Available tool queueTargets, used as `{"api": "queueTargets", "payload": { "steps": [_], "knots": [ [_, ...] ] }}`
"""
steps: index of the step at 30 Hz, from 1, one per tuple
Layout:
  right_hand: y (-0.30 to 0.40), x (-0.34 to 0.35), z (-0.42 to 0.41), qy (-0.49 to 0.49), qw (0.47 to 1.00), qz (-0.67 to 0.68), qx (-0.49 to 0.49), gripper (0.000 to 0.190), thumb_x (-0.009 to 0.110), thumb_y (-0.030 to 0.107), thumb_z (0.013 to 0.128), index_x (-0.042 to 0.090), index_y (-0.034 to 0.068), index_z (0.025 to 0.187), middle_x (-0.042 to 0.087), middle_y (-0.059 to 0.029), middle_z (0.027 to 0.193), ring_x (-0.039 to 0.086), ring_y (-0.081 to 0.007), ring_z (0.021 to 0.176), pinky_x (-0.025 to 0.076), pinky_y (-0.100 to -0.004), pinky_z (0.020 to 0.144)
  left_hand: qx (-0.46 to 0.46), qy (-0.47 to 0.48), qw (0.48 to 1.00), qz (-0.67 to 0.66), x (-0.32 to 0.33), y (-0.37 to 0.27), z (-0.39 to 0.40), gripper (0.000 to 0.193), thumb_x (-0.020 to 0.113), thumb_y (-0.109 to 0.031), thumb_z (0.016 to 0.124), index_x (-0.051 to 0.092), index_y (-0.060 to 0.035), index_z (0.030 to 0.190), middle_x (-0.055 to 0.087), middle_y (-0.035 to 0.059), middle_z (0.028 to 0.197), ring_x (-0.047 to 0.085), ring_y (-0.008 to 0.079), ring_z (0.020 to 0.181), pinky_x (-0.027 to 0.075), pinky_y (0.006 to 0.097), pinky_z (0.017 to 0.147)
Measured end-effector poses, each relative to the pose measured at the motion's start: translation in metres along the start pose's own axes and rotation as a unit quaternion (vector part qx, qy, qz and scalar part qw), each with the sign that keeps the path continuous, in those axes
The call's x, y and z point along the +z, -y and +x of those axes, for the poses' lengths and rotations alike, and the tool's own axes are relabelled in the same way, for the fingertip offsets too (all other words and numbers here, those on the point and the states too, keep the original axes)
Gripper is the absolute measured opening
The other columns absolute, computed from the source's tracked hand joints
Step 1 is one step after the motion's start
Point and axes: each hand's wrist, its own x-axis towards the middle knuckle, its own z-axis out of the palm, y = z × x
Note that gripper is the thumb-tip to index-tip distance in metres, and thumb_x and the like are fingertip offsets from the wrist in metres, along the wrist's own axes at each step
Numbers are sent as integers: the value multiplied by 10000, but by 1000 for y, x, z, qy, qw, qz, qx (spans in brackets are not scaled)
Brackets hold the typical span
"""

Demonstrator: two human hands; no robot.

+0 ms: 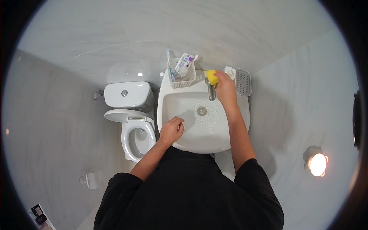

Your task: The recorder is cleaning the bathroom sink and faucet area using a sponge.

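A yellow sponge (pixel 212 77) is held in my right hand (pixel 226 87), at the rear of the chrome faucet (pixel 211 92) on the white washbasin (pixel 198 147). My left hand (pixel 172 130) hovers over the basin's front left edge, its fingers curled; whether they hold anything cannot be seen. Rippling water lies around the metal drain (pixel 201 111). On the basin's back left corner stands a white plastic basket (pixel 182 84) with toothbrushes, a tube and a clear bottle in it.
Right of my right hand are a white dispenser (pixel 230 72) and a grey perforated soap tray (pixel 243 82). A toilet (pixel 153 135) with its lid raised stands left of the basin, below its cistern (pixel 128 95). A lit lamp (pixel 317 164) is on the right wall.
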Motion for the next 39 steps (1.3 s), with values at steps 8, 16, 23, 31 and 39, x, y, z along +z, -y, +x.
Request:
{"api": "queueTargets", "payload": {
  "steps": [8, 16, 23, 31, 39],
  "knots": [
    [-3, -24, -96, 49, 992, 79, 88, 279, 500, -84, 906, 695, -17, 1094, 727, -156, 1060, 699, -282, 977, 520, -332, 913, 7, -25, 1000, 12, 2, 9, -6, 114, 648, -25, 844, 692, -39, 948, 661, 114, 841, 653, 308, 653, 534, 400, 624],
    [-42, 19, -92, -125, 934, 232, 243, 263, 514, -25, 982, 696, -35, 1172, 715, -113, 1125, 665, -165, 1004, 501, -281, 914, 2, -8, 1000, 14, 2, 8, -4, 115, 646, -37, 849, 695, -47, 952, 666, 108, 846, 657, 305, 657, 534, 401, 619],
    [-32, 37, -84, -2, 959, 203, 195, 256, 525, -58, 958, 702, -29, 1141, 718, -150, 1168, 689, -214, 1052, 503, -297, 957, -13, -4, 1000, 7, 5, 8, -2, 124, 642, -47, 856, 698, -53, 967, 667, 104, 844, 655, 284, 640, 534, 391, 614],
    [-33, 7, -153, 15, 948, 253, 191, 267, 473, -77, 961, 696, -44, 1106, 707, -119, 1152, 676, -251, 1110, 526, -333, 983, -15, -14, 1000, 11, 5, 9, -4, 115, 641, -47, 858, 701, -50, 956, 671, 107, 844, 649, 275, 629, 526, 382, 607],
    [-18, 15, -122, -158, 710, 513, 455, 279, 492, 11, 1001, 610, -77, 1238, 658, -153, 1140, 688, -255, 1024, 608, -400, 917, -13, -9, 1000, 9, 3, 7, -3, 114, 643, -49, 857, 701, -48, 955, 667, 110, 836, 643, 273, 621, 522, 379, 601]
  ]
}}
